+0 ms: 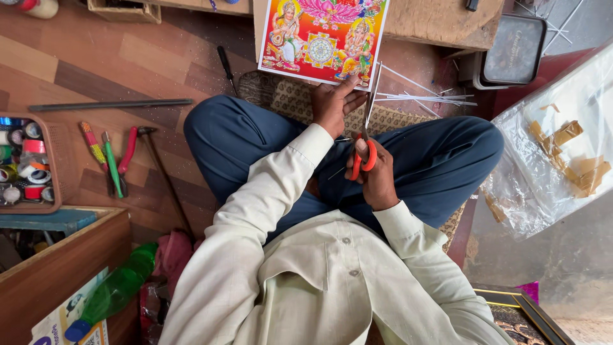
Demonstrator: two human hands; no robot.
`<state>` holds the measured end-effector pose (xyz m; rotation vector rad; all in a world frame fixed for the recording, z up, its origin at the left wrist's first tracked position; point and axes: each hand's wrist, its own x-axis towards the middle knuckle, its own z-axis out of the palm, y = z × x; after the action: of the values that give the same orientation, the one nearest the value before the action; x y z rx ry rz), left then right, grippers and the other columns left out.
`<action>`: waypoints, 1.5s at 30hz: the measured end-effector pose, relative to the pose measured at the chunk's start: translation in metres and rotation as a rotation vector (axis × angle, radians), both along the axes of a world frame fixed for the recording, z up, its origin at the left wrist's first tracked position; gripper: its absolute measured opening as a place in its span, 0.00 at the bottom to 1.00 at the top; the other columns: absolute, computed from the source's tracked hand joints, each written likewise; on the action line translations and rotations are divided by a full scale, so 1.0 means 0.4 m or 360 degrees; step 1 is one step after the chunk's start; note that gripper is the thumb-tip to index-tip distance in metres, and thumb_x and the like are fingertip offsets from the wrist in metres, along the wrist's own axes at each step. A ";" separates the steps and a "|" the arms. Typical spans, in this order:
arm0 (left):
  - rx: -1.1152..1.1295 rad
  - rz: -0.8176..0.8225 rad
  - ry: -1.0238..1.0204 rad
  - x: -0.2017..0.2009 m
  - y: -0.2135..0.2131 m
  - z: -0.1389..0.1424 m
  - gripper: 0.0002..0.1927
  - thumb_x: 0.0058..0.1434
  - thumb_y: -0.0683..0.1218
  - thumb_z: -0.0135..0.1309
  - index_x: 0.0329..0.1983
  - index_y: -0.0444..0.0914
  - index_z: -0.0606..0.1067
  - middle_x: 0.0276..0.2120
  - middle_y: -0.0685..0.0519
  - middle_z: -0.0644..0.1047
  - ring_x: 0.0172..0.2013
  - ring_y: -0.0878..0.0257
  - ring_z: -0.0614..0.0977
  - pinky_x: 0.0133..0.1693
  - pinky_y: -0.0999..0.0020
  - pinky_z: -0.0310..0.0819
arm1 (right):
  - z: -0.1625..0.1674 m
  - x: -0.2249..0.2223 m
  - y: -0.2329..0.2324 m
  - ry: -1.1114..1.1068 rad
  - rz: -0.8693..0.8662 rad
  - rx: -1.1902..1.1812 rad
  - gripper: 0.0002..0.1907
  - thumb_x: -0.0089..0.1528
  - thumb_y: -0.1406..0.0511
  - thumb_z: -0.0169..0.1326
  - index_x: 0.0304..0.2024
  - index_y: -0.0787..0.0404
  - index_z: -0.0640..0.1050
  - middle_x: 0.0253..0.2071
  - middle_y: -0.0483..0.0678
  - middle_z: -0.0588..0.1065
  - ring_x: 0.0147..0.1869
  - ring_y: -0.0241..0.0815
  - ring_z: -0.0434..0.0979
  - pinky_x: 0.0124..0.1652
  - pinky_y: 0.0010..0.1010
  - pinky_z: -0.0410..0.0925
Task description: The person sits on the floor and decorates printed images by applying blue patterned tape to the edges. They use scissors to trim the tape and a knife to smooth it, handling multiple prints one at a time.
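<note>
I sit cross-legged on the floor. My left hand (pixel 333 105) pinches the lower edge of a colourful printed picture (pixel 322 38) with seated figures and a lotus. My right hand (pixel 377 176) is closed in the orange handles of a pair of scissors (pixel 365 131). Their blades point up along the picture's right edge. Several thin white paper strips (pixel 424 97) lie to the right of the blades.
A patterned mat (pixel 290 96) lies under my legs. Pliers and screwdrivers (pixel 112 156) and a metal rod (pixel 108 104) lie at left, beside a basket of tape rolls (pixel 25 163). A green bottle (pixel 112 294) sits lower left, a clear plastic bag (pixel 555 150) at right, a frame (pixel 520 316) lower right.
</note>
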<state>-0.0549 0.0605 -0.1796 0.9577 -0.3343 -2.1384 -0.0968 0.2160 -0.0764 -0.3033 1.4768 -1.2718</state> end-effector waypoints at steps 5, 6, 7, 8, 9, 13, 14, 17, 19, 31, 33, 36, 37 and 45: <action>0.0033 0.0009 0.0020 -0.003 0.010 -0.007 0.18 0.59 0.43 0.64 0.49 0.32 0.75 0.42 0.48 0.81 0.40 0.55 0.85 0.43 0.60 0.85 | -0.005 0.007 -0.006 0.0091 -0.0004 0.0039 0.29 0.64 0.53 0.59 0.59 0.68 0.76 0.24 0.45 0.73 0.20 0.32 0.72 0.18 0.19 0.57; 0.0033 0.0010 0.0016 -0.004 0.011 -0.006 0.18 0.59 0.43 0.64 0.49 0.32 0.75 0.42 0.48 0.81 0.40 0.55 0.85 0.43 0.60 0.85 | -0.006 0.007 -0.006 0.0093 -0.0012 0.0044 0.29 0.64 0.53 0.59 0.59 0.68 0.76 0.24 0.44 0.73 0.20 0.32 0.72 0.18 0.18 0.57; 0.0031 0.0011 0.0013 -0.003 0.011 -0.005 0.18 0.59 0.43 0.64 0.49 0.32 0.75 0.42 0.47 0.81 0.41 0.54 0.85 0.43 0.59 0.85 | -0.007 0.007 -0.007 0.0095 -0.0020 0.0046 0.29 0.64 0.53 0.59 0.59 0.68 0.76 0.24 0.44 0.73 0.20 0.32 0.72 0.18 0.18 0.57; 0.0028 0.0012 0.0009 -0.003 0.012 -0.004 0.18 0.59 0.43 0.64 0.49 0.32 0.75 0.42 0.47 0.81 0.41 0.54 0.85 0.44 0.59 0.85 | -0.008 0.007 -0.008 0.0093 -0.0023 0.0046 0.29 0.64 0.53 0.60 0.59 0.68 0.76 0.25 0.44 0.73 0.20 0.32 0.72 0.18 0.18 0.57; 0.0027 0.0010 0.0011 -0.002 0.012 -0.003 0.18 0.59 0.43 0.64 0.49 0.32 0.75 0.42 0.47 0.81 0.41 0.54 0.85 0.44 0.59 0.85 | -0.008 0.006 -0.009 0.0089 -0.0026 0.0046 0.29 0.64 0.54 0.60 0.58 0.68 0.76 0.25 0.44 0.73 0.20 0.32 0.72 0.18 0.18 0.57; 0.0038 0.0008 0.0006 -0.002 0.014 0.001 0.18 0.59 0.43 0.64 0.49 0.31 0.75 0.42 0.46 0.81 0.42 0.53 0.86 0.44 0.59 0.85 | -0.009 0.008 -0.010 0.0088 -0.0034 0.0029 0.30 0.64 0.54 0.61 0.58 0.70 0.76 0.24 0.45 0.73 0.19 0.32 0.71 0.18 0.18 0.56; 0.0041 0.0011 0.0001 -0.002 0.014 0.001 0.18 0.59 0.43 0.64 0.49 0.31 0.75 0.42 0.45 0.81 0.42 0.53 0.86 0.44 0.59 0.85 | -0.008 0.008 -0.011 0.0094 -0.0036 0.0034 0.30 0.63 0.54 0.61 0.59 0.70 0.75 0.24 0.45 0.73 0.19 0.32 0.71 0.18 0.18 0.56; 0.0033 0.0008 0.0017 -0.004 0.014 0.000 0.18 0.59 0.43 0.64 0.50 0.31 0.75 0.43 0.45 0.81 0.42 0.53 0.85 0.45 0.59 0.85 | -0.006 0.010 -0.012 0.0107 -0.0045 0.0052 0.31 0.63 0.54 0.61 0.60 0.70 0.75 0.24 0.45 0.73 0.19 0.32 0.72 0.17 0.18 0.56; 0.0034 0.0012 0.0024 -0.005 0.015 -0.001 0.18 0.59 0.43 0.64 0.49 0.31 0.75 0.43 0.46 0.81 0.42 0.53 0.86 0.44 0.59 0.85 | -0.003 0.011 -0.013 0.0107 -0.0054 0.0063 0.31 0.63 0.54 0.61 0.60 0.71 0.74 0.24 0.45 0.73 0.19 0.32 0.71 0.17 0.18 0.56; 0.0025 0.0015 0.0057 -0.006 0.015 -0.004 0.18 0.60 0.43 0.63 0.50 0.32 0.74 0.43 0.46 0.81 0.42 0.54 0.85 0.44 0.59 0.85 | -0.001 0.021 -0.016 0.0145 -0.0102 0.0084 0.29 0.62 0.56 0.62 0.59 0.70 0.76 0.23 0.44 0.73 0.18 0.31 0.70 0.17 0.18 0.56; 0.0030 0.0012 0.0057 -0.007 0.015 -0.005 0.18 0.60 0.43 0.63 0.50 0.32 0.74 0.43 0.46 0.81 0.41 0.54 0.85 0.44 0.59 0.85 | -0.004 0.023 -0.014 0.0146 -0.0126 0.0083 0.29 0.62 0.56 0.62 0.58 0.70 0.76 0.23 0.44 0.73 0.18 0.30 0.70 0.17 0.18 0.58; 0.0036 0.0006 0.0052 -0.009 0.015 -0.008 0.18 0.60 0.43 0.63 0.50 0.31 0.75 0.42 0.46 0.80 0.41 0.55 0.85 0.43 0.60 0.85 | -0.011 0.025 -0.013 0.0161 -0.0148 0.0075 0.29 0.61 0.57 0.63 0.58 0.69 0.77 0.24 0.44 0.73 0.19 0.30 0.70 0.18 0.18 0.62; 0.0035 0.0005 0.0046 -0.009 0.016 -0.009 0.18 0.60 0.43 0.63 0.50 0.31 0.75 0.42 0.46 0.80 0.41 0.55 0.85 0.43 0.60 0.85 | -0.013 0.025 -0.012 0.0166 -0.0153 0.0073 0.29 0.61 0.57 0.64 0.58 0.69 0.77 0.24 0.44 0.73 0.19 0.30 0.70 0.19 0.18 0.63; 0.0012 0.0002 0.0026 -0.008 0.017 -0.008 0.16 0.60 0.42 0.63 0.48 0.31 0.75 0.41 0.46 0.80 0.40 0.56 0.85 0.42 0.61 0.84 | -0.030 0.025 -0.005 0.0188 -0.0154 0.0009 0.29 0.61 0.57 0.64 0.58 0.70 0.77 0.25 0.44 0.73 0.21 0.29 0.71 0.20 0.20 0.67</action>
<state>-0.0583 0.0674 -0.1830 0.9443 -0.3178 -2.1466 -0.0868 0.2141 -0.0882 -0.3107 1.6116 -1.3456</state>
